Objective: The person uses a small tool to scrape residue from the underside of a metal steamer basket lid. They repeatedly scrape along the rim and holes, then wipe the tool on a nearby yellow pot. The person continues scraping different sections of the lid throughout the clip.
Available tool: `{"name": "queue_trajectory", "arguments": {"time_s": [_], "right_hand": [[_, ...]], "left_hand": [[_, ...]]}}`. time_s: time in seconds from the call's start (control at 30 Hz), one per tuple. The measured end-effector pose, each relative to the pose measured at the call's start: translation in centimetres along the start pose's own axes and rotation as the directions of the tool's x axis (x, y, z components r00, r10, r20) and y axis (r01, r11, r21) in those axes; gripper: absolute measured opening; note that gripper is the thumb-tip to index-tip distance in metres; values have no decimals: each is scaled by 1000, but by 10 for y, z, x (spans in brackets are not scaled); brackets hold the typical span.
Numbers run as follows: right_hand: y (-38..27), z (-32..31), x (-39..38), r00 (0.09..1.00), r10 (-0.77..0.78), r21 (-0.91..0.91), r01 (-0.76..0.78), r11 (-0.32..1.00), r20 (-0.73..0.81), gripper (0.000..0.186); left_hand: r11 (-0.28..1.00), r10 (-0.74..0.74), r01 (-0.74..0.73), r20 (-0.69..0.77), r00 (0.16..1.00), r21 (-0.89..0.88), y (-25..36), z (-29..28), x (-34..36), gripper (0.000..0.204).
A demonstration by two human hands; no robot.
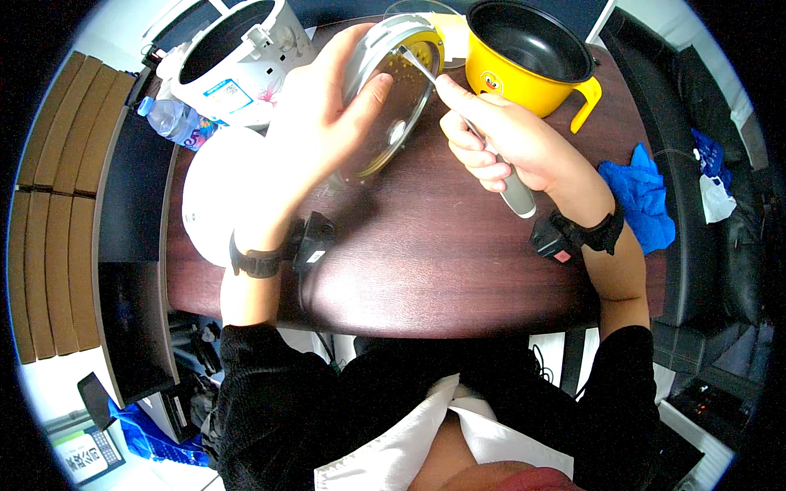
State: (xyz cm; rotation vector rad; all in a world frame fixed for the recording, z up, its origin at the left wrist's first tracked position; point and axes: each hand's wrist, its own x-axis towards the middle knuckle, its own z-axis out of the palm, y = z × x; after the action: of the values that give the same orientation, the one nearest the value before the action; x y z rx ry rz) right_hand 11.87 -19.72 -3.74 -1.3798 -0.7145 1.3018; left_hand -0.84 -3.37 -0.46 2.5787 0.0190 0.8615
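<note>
My left hand grips a round lid with a pale grey rim and shiny inner plate, tilted up above the table. Its thumb lies across the inner face, while the fingers go behind the rim. In my right hand, closed fingers hold a screwdriver by its grey handle. The metal shaft slants up and left, and its tip meets or nearly meets the lid's inner side near the upper rim. Behind my left hand stands a white pot body with a dark inside and no lid on it.
A yellow pan with a black inside stands at the back right. A blue cloth lies by the table's right edge. At left are a plastic bottle and a smooth white rounded object. The dark wooden table curves in front.
</note>
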Motion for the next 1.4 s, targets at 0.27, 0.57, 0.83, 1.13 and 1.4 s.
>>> {"name": "queue_trajectory", "arguments": {"time_s": [0.27,0.57,0.83,1.13,1.4], "right_hand": [[5,3,4,1000,-25,-14,25,1000,1,60],[8,1,9,840,-426,-703,76,707,-337,59],[-5,-13,-11,580,-802,-964,102,244,-141,54],[-4,3,-6,999,18,36,-16,999,-49,58],[-1,8,-2,999,48,112,-48,993,4,59]], "left_hand": [[998,26,-28,-32,999,-54,-11,5,0,41],[1000,26,-25,29,999,-10,-5,0,0,41],[989,-69,85,137,988,-120,-12,-3,-1,47],[991,-49,62,113,992,-116,-11,-3,2,46],[991,-65,76,101,993,-113,-13,-2,2,45]]}}
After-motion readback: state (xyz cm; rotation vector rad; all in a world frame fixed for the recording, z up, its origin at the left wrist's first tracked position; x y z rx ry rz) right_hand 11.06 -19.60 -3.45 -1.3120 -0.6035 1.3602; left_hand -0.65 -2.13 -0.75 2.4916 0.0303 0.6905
